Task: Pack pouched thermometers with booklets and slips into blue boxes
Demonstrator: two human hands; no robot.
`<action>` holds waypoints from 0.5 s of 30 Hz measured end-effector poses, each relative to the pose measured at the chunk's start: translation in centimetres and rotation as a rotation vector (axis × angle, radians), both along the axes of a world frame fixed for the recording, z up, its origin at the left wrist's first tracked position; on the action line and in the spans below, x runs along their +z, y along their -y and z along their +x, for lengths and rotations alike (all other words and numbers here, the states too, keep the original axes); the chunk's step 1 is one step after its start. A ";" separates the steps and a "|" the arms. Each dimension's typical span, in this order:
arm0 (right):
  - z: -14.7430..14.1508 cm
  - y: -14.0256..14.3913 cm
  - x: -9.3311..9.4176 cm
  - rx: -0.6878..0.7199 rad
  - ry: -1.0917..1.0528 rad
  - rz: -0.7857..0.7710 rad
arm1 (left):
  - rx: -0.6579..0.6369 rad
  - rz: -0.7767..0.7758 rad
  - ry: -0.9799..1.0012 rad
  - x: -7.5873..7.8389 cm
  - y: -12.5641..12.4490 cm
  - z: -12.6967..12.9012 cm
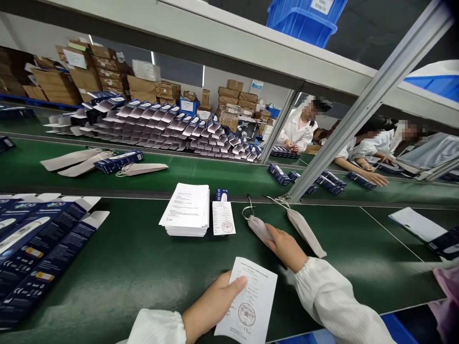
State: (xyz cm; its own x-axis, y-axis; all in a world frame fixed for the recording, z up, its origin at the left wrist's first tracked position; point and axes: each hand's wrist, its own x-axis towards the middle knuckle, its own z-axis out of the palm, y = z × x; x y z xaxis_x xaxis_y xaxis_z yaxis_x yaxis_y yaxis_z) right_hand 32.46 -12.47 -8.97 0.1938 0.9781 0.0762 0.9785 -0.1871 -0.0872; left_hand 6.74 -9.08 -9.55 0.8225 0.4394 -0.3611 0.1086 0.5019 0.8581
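Hands (211, 303) (287, 246) hold one leaflet (247, 301), one pouch (258, 227).

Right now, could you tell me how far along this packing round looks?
Done: nothing is packed; the open blue boxes lie flat at the left. In hand: the left hand holds a stamped leaflet, and the right hand touches a grey pouch. Left: a second pouch and the leaflet stack.

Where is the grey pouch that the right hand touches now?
The grey pouch lies on the green table right of centre, under the right hand, between the small leaflet stack and a second pouch.
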 end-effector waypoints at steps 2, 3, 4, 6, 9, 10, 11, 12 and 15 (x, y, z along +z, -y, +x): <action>0.1 0.8 0.4 0.009 0.012 -0.002 | -0.001 0.066 -0.011 0.8 0.3 -0.3; 0.2 1.5 1.0 0.014 0.023 -0.003 | 0.003 0.142 -0.008 1.5 0.3 -0.5; 0.2 2.4 1.8 0.027 0.039 -0.006 | 0.008 0.249 0.004 2.2 0.3 -0.5; 0.0 4.2 4.5 0.082 0.076 -0.021 | -0.005 0.515 0.046 4.0 0.1 -0.4; -1.2 6.3 9.5 0.198 0.089 -0.049 | -0.101 0.787 0.118 6.2 -0.3 0.6; -1.7 6.7 11.0 0.216 0.071 -0.058 | -0.140 0.793 0.140 6.6 -0.4 1.0; -2.1 7.1 12.4 0.224 0.043 -0.068 | -0.171 0.763 0.158 6.8 -0.5 1.3; -2.5 7.4 13.6 0.218 0.002 -0.076 | -0.190 0.720 0.170 6.8 -0.5 1.4; -3.4 7.6 15.1 0.159 -0.277 -0.105 | -0.139 0.460 0.181 6.2 -0.4 0.9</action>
